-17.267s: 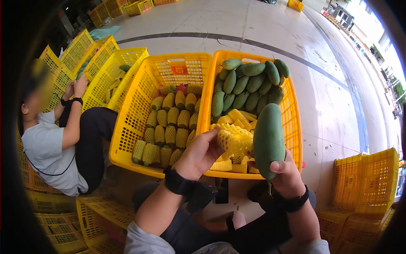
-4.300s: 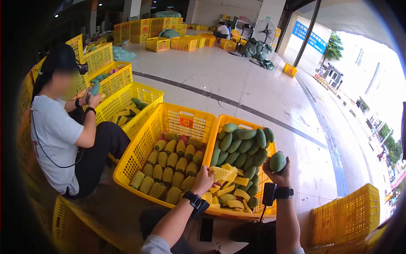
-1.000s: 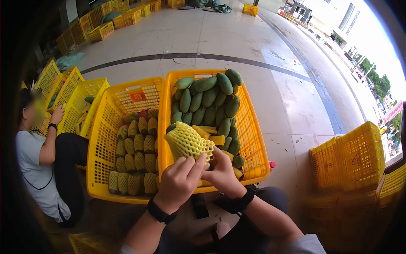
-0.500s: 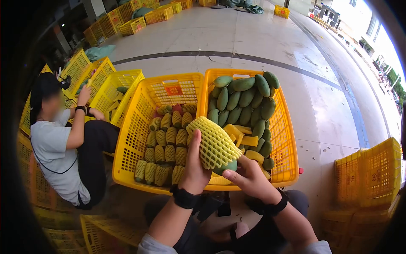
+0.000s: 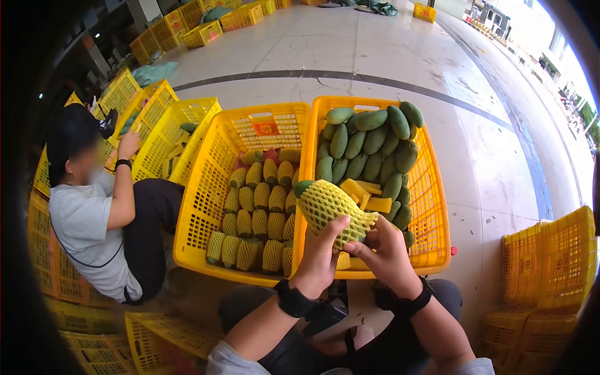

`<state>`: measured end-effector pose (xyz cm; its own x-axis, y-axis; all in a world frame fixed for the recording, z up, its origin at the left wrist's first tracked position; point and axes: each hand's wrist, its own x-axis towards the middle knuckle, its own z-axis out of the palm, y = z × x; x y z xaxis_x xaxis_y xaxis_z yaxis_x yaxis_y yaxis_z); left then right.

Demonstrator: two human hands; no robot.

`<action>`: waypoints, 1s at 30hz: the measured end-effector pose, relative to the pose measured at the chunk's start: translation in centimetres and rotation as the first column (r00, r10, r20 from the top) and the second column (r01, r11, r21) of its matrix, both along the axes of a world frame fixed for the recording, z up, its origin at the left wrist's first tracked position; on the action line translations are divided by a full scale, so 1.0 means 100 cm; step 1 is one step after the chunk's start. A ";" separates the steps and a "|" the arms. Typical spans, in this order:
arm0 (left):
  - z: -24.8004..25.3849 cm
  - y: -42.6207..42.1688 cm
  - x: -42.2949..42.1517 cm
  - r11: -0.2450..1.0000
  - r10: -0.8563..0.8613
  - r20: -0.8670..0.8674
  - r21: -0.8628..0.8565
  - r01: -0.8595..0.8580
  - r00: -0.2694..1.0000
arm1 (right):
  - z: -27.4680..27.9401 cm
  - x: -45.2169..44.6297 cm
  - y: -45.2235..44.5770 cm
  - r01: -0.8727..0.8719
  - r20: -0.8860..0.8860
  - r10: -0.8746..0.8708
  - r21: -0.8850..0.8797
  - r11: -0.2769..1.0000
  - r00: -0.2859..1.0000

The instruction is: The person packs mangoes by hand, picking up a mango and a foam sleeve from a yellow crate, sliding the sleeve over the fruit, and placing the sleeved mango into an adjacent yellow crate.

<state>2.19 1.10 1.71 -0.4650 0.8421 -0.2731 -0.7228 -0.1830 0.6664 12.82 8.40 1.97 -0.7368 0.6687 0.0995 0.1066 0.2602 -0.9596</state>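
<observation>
A green mango (image 5: 303,187) in a yellow foam net sleeve (image 5: 329,209) is held up over the near part of the right crate. Its bare green tip pokes out at the upper left. My left hand (image 5: 322,256) is closed round the sleeved mango, thumb on top. At the lower right end my right hand (image 5: 389,255) pinches the net's edge. Beneath lie bare green mangoes (image 5: 369,140) and folded yellow foam nets (image 5: 375,203) in the right crate (image 5: 437,219). Rows of net-covered mangoes (image 5: 261,199) fill the left crate (image 5: 195,215).
On the left sits another person (image 5: 94,212), one hand near more yellow crates (image 5: 159,140). Stacked crates (image 5: 550,256) stand at the right, and others (image 5: 206,31) line the far left. A tilted crate (image 5: 162,337) is close by my left leg.
The net now covers more of the mango, whose green end shows at the upper left instead of the lower right. My right hand has moved from the mango's bare end to the net's edge.
</observation>
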 end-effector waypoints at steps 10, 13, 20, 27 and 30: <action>0.002 -0.014 -0.031 0.977 0.182 -0.923 0.133 -0.164 0.340 | 0.006 0.004 0.004 -0.176 -0.135 0.156 -0.940 0.291 0.979; 0.016 -0.025 -0.043 0.981 -0.049 -0.955 -0.100 0.164 -0.291 | 0.010 0.006 0.005 -0.300 -0.299 0.024 -0.953 0.049 0.954; -0.016 -0.043 -0.051 0.942 -0.332 -0.673 -0.206 0.264 0.661 | 0.012 0.004 -0.001 -0.297 -0.365 -0.114 -0.872 0.390 0.924; -0.045 -0.081 -0.056 0.925 -0.377 0.014 -0.051 0.377 0.926 | 0.030 0.010 -0.003 -0.417 -0.482 -0.039 -0.794 0.441 0.875; -0.051 -0.090 -0.086 0.977 -0.167 -0.034 -0.140 0.160 0.985 | 0.029 0.015 0.006 -0.412 -0.470 -0.028 -0.800 0.437 0.882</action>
